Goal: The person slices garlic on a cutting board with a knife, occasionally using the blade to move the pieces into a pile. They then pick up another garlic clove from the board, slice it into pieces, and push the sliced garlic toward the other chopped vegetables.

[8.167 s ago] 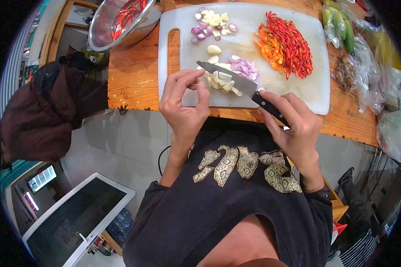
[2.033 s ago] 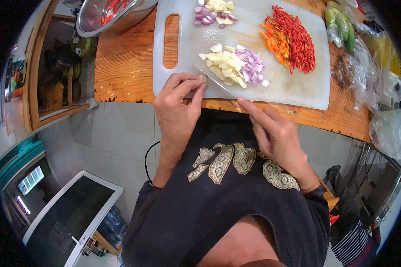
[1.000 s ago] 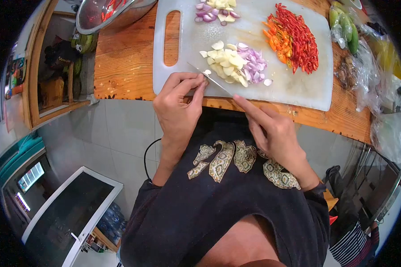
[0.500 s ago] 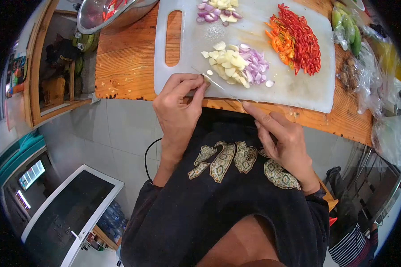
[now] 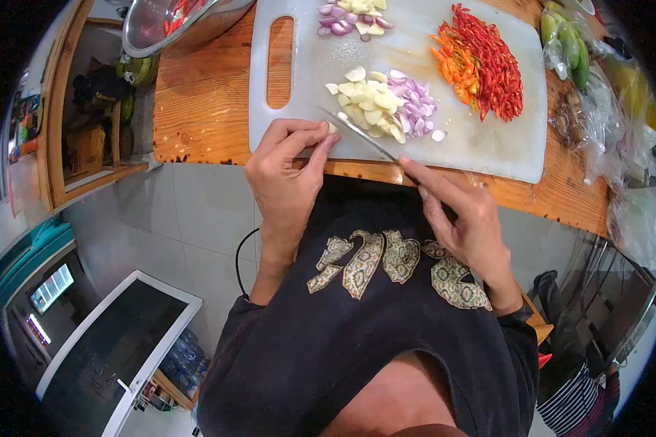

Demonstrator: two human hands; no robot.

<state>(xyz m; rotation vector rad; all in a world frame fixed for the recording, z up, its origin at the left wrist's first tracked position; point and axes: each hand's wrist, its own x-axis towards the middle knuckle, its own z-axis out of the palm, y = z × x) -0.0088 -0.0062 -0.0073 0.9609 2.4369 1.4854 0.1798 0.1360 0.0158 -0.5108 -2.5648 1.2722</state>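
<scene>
My left hand [image 5: 288,156], at the near edge of the white cutting board [image 5: 481,149], pinches a small pale garlic clove [image 5: 333,128] between thumb and fingertips. My right hand [image 5: 459,215] grips a knife [image 5: 364,137], its index finger stretched along the top of the blade. The blade slants up and left over the board, just right of the clove, apart from it as far as I can tell. Beyond the blade lie sliced garlic [image 5: 372,102] and sliced shallots [image 5: 415,105]. Chopped red chilies [image 5: 488,65] and orange chilies [image 5: 455,69] are heaped at the right.
Whole peeled shallots [image 5: 335,22] and garlic cloves [image 5: 364,7] sit at the board's far side. A metal bowl [image 5: 142,33] with red pieces stands on the wooden table [image 5: 204,102] at left. Green vegetables [image 5: 568,44] and plastic bags [image 5: 605,138] line the right edge.
The knife has turned, so more of its blade face shows, and it has risen slightly. My left hand has shifted a little left, still pinching the clove.
</scene>
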